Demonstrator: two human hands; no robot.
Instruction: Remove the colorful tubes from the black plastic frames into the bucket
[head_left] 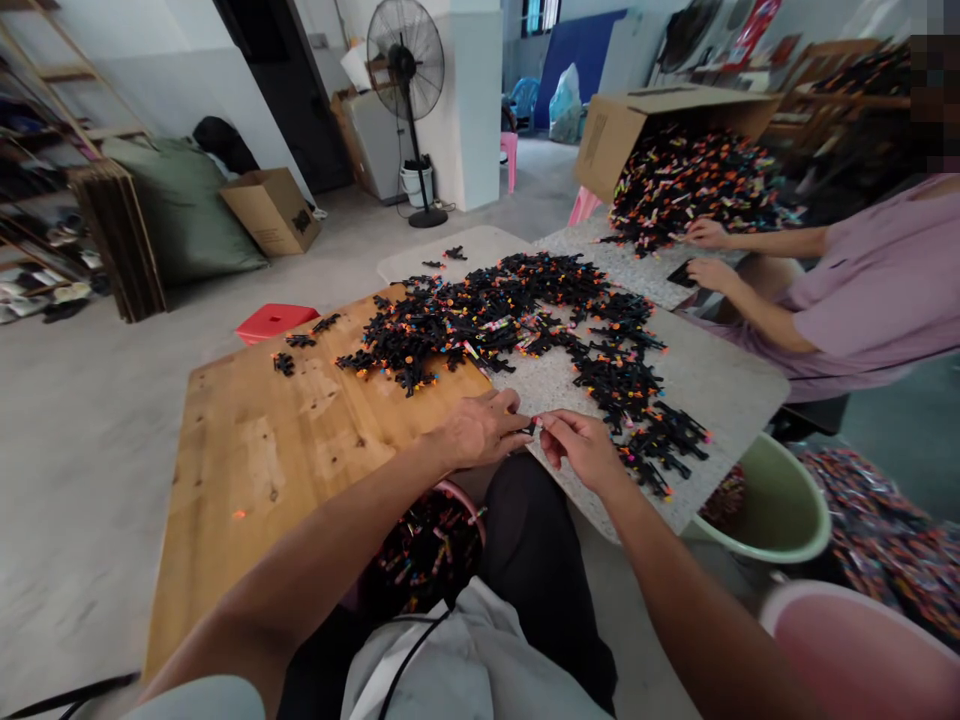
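My left hand (480,428) and my right hand (581,447) meet at the near edge of the speckled table top (712,380), pinching one small black plastic part (532,427) between their fingertips. A wide heap of black parts with orange and pink tips (525,320) spreads across the table just beyond my hands. Under my left forearm, a pink bucket (427,550) between my knees holds more such parts.
A wooden board (255,450) lies to the left. A green basin (780,510) and a pink tub (862,650) stand at the right. A person in a purple top (877,290) works opposite, beside a tipped cardboard box (637,125) spilling parts. A fan (409,70) stands behind.
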